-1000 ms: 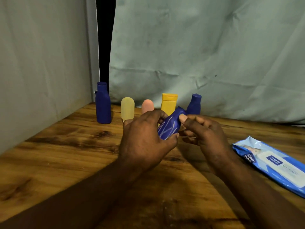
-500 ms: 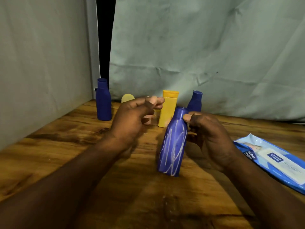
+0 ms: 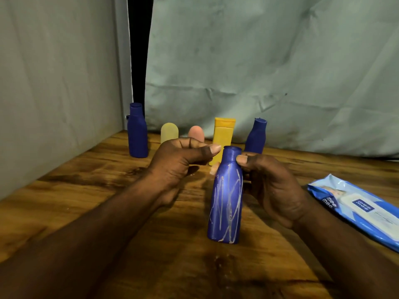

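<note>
A blue bottle with pale streaks stands upright on the wooden table, close in front of me. My right hand grips it from the right, thumb on the neck and fingers behind the body. My left hand hovers just left of the bottle's top, apart from it. Its fingers are curled and its thumb points at the rim. Nothing shows inside that hand; its palm is hidden.
Along the back stand a tall blue bottle, a pale yellow container, a pink one, a yellow bottle and a smaller blue bottle. A blue wipes pack lies at the right. Cloth walls close the left and back.
A second ago both hands held the blue bottle tilted above the table. It now stands upright on the table; my left hand has let go and drawn aside to the left.
</note>
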